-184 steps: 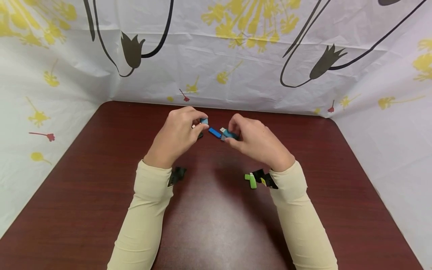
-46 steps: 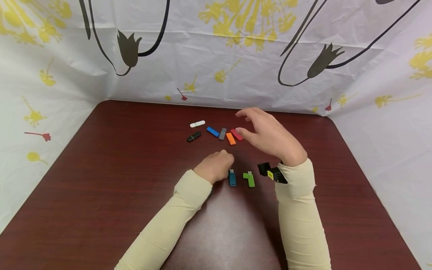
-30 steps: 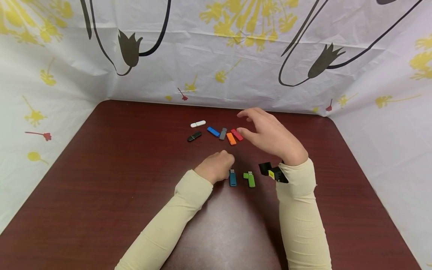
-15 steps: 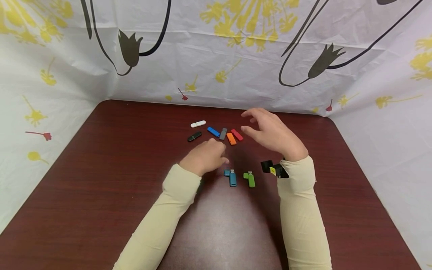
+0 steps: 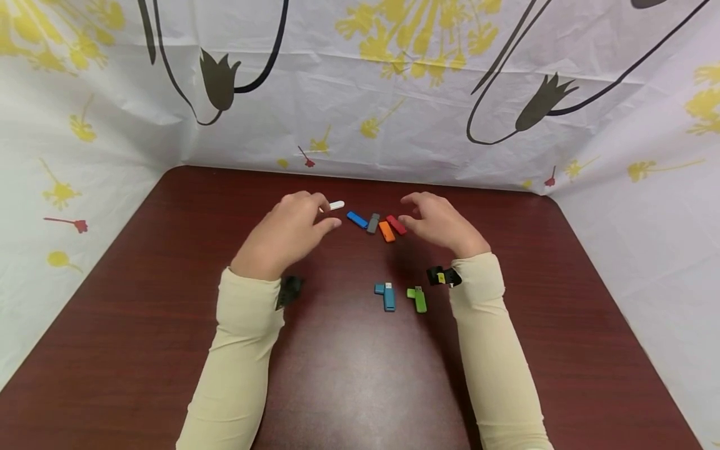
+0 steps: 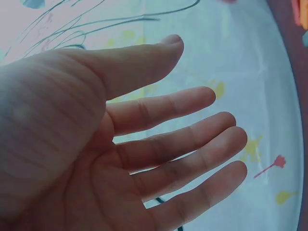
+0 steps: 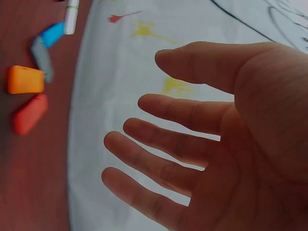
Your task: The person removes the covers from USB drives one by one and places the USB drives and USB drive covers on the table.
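My left hand hovers at the back left of the table with relaxed fingers and nothing in them, beside a white USB stick. The black USB stick is hidden in the head view. My right hand hangs with loose fingers near the red USB stick, holding nothing. Left of that lie an orange USB stick, a grey one and a blue USB stick. Closer to me, a teal USB stick lies uncapped, its cap beside it. A green USB stick lies likewise with its cap.
The dark red-brown table ends at the back against a white patterned cloth, which also hangs at both sides. In the right wrist view the grey USB stick touches or nearly touches the blue one.
The teal USB stick, earlier under my right hand, now lies uncapped at the front with its cap. My left hand has released the cap and moved back left; my right hand has shifted slightly left.
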A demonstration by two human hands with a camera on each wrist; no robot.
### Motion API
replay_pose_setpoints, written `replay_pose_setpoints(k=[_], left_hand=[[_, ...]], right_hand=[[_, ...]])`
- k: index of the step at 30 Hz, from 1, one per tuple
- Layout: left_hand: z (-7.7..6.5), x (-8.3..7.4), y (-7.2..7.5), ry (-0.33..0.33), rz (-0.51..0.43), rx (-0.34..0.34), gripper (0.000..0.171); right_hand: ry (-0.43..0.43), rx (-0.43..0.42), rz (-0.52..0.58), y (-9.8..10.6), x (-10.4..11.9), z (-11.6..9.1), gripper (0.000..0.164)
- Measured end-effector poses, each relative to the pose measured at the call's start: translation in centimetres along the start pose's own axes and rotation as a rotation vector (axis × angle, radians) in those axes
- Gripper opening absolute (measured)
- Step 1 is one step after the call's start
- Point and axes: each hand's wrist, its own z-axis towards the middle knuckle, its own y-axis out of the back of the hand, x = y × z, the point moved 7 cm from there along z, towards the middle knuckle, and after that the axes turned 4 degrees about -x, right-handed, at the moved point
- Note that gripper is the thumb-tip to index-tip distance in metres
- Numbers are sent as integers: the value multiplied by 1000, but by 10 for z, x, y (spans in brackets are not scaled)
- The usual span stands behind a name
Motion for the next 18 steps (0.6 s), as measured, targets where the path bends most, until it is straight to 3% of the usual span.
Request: replay_pose_setpoints(k=[8,13,18], left_hand=[[-3,-1,10,-31,-11,-41,34],[-5,-7,12,-70,-2,-65,33],[-6,-7,11,-66,-3,-63,34]], right_hand=[[-11,106,-67,-37,-18,17,55],[-33,88,-83,-49,-25,25,54],[-87,49,-87,-56,-33,31,52]])
